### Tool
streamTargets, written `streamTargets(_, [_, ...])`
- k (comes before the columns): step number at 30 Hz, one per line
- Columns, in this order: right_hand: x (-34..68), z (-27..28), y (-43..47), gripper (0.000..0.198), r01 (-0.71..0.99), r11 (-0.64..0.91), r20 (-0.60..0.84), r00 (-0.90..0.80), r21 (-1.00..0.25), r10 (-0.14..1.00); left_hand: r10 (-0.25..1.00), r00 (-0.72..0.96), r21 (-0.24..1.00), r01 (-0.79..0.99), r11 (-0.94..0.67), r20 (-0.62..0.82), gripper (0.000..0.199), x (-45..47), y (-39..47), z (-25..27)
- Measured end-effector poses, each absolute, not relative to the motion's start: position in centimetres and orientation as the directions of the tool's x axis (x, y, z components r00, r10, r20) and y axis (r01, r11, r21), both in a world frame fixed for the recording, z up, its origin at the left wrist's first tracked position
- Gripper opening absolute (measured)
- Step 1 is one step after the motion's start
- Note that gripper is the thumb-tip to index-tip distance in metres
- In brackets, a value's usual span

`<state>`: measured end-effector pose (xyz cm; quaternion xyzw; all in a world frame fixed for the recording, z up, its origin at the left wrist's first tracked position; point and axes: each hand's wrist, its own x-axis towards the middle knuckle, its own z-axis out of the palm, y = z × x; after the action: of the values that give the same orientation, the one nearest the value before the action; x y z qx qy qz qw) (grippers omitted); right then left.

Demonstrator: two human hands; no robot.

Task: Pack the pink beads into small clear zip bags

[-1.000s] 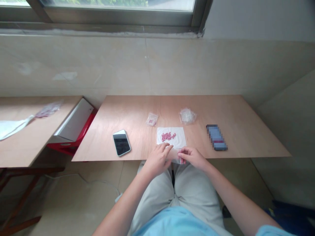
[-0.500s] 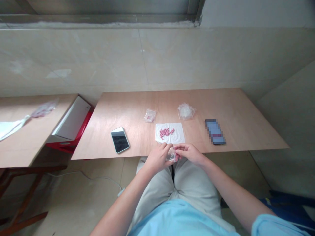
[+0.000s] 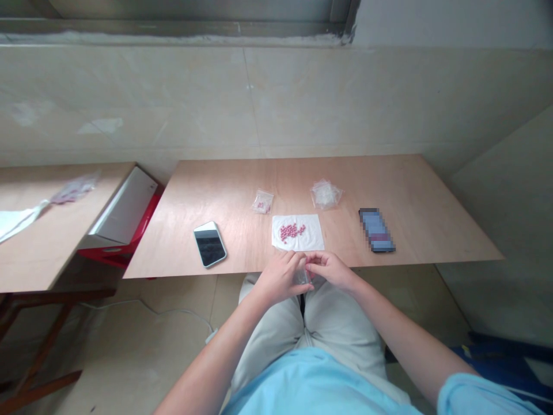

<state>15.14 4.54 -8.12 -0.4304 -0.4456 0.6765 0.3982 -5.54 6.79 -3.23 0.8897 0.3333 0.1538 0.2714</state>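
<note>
My left hand (image 3: 283, 279) is closed on a small clear zip bag (image 3: 302, 276), held just off the table's front edge above my lap. Close against the bag's right side, my right hand (image 3: 330, 270) has thumb and fingers pinched at its pink-red edge; whether a bead is between them cannot be made out. Just beyond both hands, a white cloth (image 3: 315, 230) lies flat with several pink-red beads (image 3: 288, 231) gathered on it. Behind it to the left is a clear bag (image 3: 262, 202) with a few pink beads inside. A pile of clear bags (image 3: 326, 195) lies behind to the right.
A phone (image 3: 209, 244) lies at the left of the wooden table (image 3: 233, 178), and another phone (image 3: 377, 230) with a blurred screen at the right. A second table (image 3: 26, 265) stands left, beside a red and white bin (image 3: 121, 213). A cable (image 3: 164, 312) runs along the floor.
My left thumb has moved right and down across the front of the bag, covering more of it. My right hand stays pinched near the bag's edge. The view has shifted slightly.
</note>
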Motion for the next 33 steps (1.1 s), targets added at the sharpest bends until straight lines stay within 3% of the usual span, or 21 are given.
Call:
streamTargets(6, [15.3, -7.7, 4.3, 0.033, -0.241, -0.314, -0.228, -0.325, -0.918, 0.918, 0.705, 0.705, 0.567, 0.551, -0.612, 0.078, 0.067, -5.8, 6.8, -3.8])
streamTargets(12, [15.2, -7.6, 4.4, 0.034, -0.222, -0.274, -0.213, -0.264, -0.936, 0.941, 0.715, 0.686, 0.601, 0.518, -0.608, 0.131, 0.073, -5.7, 6.8, -3.1])
streamTargets(17, [15.0, -7.7, 4.4, 0.034, -0.202, -0.253, -0.202, -0.245, -0.946, 0.948, 0.803, 0.593, 0.714, 0.539, -0.446, 0.054, 0.035, -5.6, 7.0, -2.7])
streamTargets(21, [14.8, -7.7, 4.3, 0.033, -0.205, -0.303, -0.236, -0.297, -0.931, 0.925, 0.782, 0.618, 0.783, 0.521, -0.34, -0.072, 0.039, -5.4, 7.0, -2.7])
streamTargets(29, [14.7, -7.3, 4.1, 0.038, -0.194, -0.318, -0.251, -0.306, -0.928, 0.918, 0.777, 0.617, 0.803, 0.522, -0.288, -0.123, 0.036, -5.6, 7.0, -2.3])
streamTargets(33, [14.7, -7.2, 4.0, 0.029, -0.152, -0.251, -0.201, -0.281, -0.956, 0.938, 0.803, 0.583, 0.768, 0.569, -0.296, -0.122, 0.026, -5.8, 7.2, -2.8])
